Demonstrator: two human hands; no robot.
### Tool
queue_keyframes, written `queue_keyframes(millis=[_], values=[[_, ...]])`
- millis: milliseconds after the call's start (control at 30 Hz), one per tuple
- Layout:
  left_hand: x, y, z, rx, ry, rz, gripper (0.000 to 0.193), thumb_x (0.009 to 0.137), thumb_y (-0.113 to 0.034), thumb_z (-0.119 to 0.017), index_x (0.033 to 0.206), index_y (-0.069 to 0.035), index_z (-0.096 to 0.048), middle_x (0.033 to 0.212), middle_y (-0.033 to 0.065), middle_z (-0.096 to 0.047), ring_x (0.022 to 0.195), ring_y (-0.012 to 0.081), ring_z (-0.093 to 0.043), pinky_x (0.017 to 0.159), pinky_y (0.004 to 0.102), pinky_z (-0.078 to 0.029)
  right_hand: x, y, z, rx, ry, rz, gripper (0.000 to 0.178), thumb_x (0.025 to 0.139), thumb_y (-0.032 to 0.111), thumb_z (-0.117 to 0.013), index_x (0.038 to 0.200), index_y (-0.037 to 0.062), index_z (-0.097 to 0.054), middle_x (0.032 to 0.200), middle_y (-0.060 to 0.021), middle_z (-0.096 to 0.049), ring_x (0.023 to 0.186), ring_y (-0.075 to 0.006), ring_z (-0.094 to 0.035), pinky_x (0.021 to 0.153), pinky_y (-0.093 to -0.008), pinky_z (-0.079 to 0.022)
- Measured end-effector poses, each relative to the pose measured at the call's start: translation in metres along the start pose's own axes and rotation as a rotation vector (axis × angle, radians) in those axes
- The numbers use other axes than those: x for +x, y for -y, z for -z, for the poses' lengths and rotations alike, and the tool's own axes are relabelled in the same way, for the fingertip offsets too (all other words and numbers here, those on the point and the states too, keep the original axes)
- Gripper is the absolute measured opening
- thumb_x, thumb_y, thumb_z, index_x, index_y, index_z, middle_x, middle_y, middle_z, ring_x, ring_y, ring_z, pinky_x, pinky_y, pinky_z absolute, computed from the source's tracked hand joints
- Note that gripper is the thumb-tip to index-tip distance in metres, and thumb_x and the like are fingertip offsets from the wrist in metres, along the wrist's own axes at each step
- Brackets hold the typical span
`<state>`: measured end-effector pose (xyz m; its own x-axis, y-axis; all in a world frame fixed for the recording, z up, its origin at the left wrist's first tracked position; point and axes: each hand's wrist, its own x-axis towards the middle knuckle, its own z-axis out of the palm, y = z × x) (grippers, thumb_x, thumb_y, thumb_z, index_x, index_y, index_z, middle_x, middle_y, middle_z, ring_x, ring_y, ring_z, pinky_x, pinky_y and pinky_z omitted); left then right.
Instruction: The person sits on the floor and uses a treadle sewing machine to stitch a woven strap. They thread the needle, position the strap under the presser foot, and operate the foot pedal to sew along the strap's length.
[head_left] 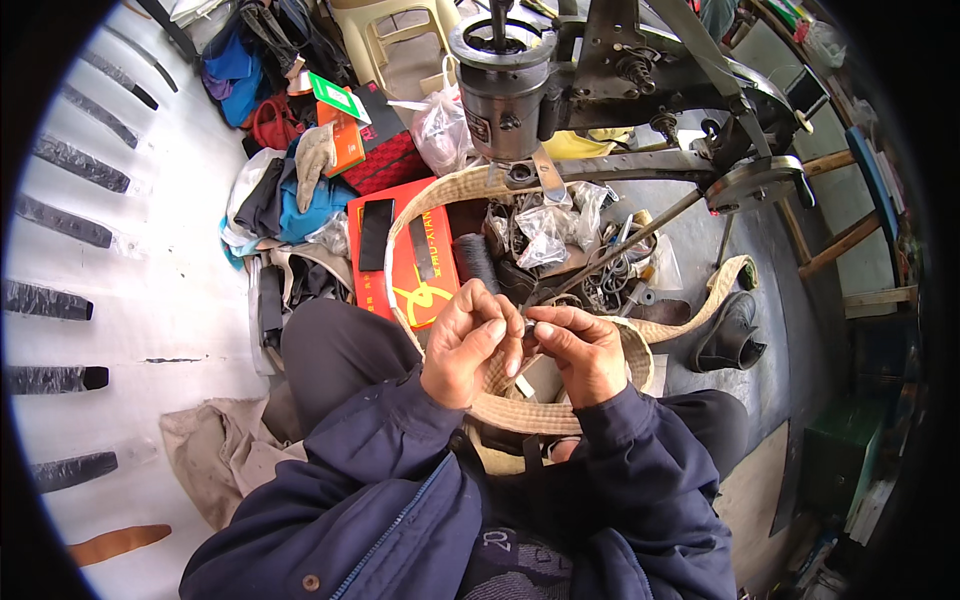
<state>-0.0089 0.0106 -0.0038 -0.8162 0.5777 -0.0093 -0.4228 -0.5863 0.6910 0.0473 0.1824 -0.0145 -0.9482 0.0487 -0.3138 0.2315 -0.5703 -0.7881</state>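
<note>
My left hand and my right hand meet in front of me above my lap. Both are closed, fingertips pinched together around a small dark piece, too small and covered to name. A long beige ribbed fabric strap loops beneath the hands. One stretch of it rises on the left to the arm of a black shoe-patching sewing machine, and another lies out to the right. Behind my fingers sit plastic bags and a jumble of small metal parts.
A red box to the left carries a black phone. Folded clothes are heaped beyond it. A dark shoe stands on the floor at the right. Dark strips hang on the white panel at far left. A beige stool is at the back.
</note>
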Motion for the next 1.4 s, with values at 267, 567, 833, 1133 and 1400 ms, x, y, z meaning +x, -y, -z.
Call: queue_keyframes(millis=[267, 567, 833, 1133, 1400], values=[[0.001, 0.005, 0.0, 0.14, 0.02, -0.029, 0.009, 0.099, -0.006, -0.052, 0.099, -0.008, -0.043, 0.098, 0.0129, -0.058, 0.068, 0.0176, -0.059, 0.064, 0.0288, -0.05, 0.001, -0.001, 0.001, -0.015, -0.03, 0.025, 0.018, 0.092, -0.002, -0.066, 0.109, -0.005, -0.071, 0.095, -0.0094, -0.072, 0.084, -0.016, -0.067, 0.081, -0.0292, -0.054], [0.001, 0.006, 0.005, 0.068, -0.012, -0.04, 0.01, 0.098, -0.008, -0.055, 0.103, -0.009, -0.046, 0.099, 0.0136, -0.059, 0.069, 0.02, -0.059, 0.063, 0.0291, -0.05, -0.002, 0.003, -0.009, -0.064, -0.012, 0.037, 0.026, 0.092, 0.003, -0.07, 0.117, -0.004, -0.068, 0.095, -0.0044, -0.069, 0.084, -0.0114, -0.064, 0.081, -0.027, -0.052], [0.001, 0.007, 0.006, 0.065, -0.016, -0.017, 0.01, 0.098, -0.008, -0.056, 0.103, -0.009, -0.047, 0.098, 0.0135, -0.059, 0.069, 0.0203, -0.059, 0.063, 0.0285, -0.049, 0.001, 0.002, -0.004, -0.044, 0.066, -0.008, 0.03, 0.09, 0.001, -0.072, 0.117, -0.0024, -0.063, 0.095, -0.0025, -0.066, 0.087, -0.0106, -0.064, 0.081, -0.0257, -0.052], [0.003, 0.004, 0.007, 0.047, -0.058, 0.014, 0.012, 0.098, -0.011, -0.058, 0.103, -0.009, -0.047, 0.097, 0.0138, -0.06, 0.066, 0.0163, -0.057, 0.062, 0.0267, -0.048, 0.0, 0.005, -0.013, -0.099, 0.091, 0.014, 0.032, 0.089, 0.001, -0.073, 0.119, -0.0033, -0.06, 0.094, -0.0033, -0.067, 0.083, -0.0101, -0.063, 0.077, -0.0251, -0.052], [0.001, 0.007, 0.003, 0.014, -0.052, 0.021, 0.01, 0.098, -0.01, -0.057, 0.105, -0.011, -0.049, 0.098, 0.011, -0.058, 0.064, 0.0118, -0.048, 0.065, 0.0235, -0.044, -0.008, 0.005, -0.016, -0.198, 0.057, 0.094, 0.026, 0.091, -0.002, -0.068, 0.116, -0.0064, -0.06, 0.09, -0.0072, -0.068, 0.081, -0.012, -0.065, 0.075, -0.0262, -0.053]])
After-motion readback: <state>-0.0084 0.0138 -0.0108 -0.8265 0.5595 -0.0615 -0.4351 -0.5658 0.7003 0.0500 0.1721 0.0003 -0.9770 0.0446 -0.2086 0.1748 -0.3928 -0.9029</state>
